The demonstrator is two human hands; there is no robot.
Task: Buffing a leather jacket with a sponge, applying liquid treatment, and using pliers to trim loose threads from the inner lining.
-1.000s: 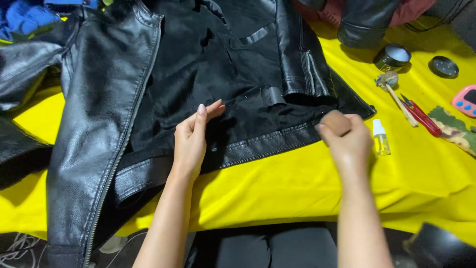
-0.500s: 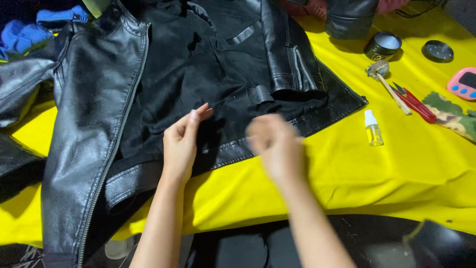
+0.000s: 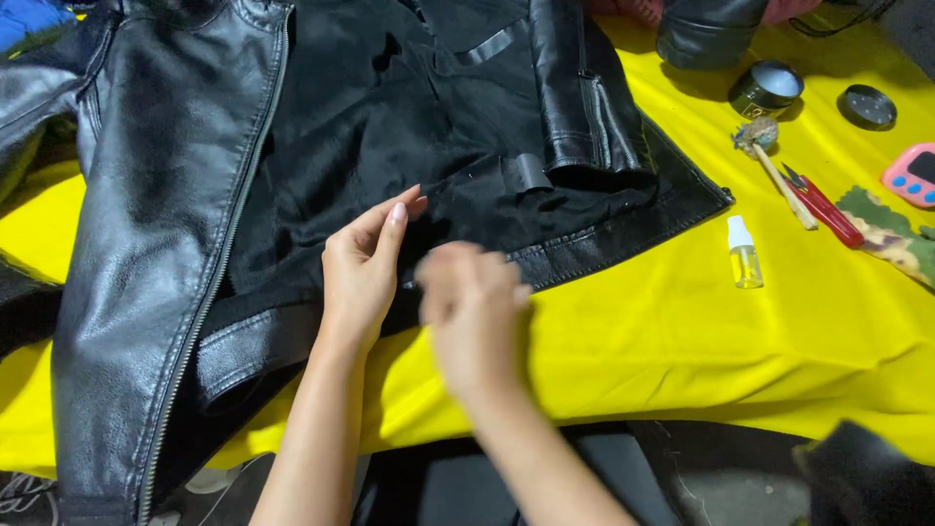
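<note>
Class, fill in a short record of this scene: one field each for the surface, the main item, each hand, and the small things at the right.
Surface: yellow cloth
Main item: black leather jacket lying open, black lining up
Left hand: flat on the lining near the hem
Right hand: blurred, at the hem; grip unclear
Right side: small bottle, red snips, round tin, pink gadget

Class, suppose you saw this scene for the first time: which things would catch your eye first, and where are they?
A black leather jacket lies open, lining up, across the bright yellow cloth, filling the left and centre. Both hands meet at its lower hem: the left hand flat on the lining, the right hand blurred beside it. Small tools lie at right.
</note>
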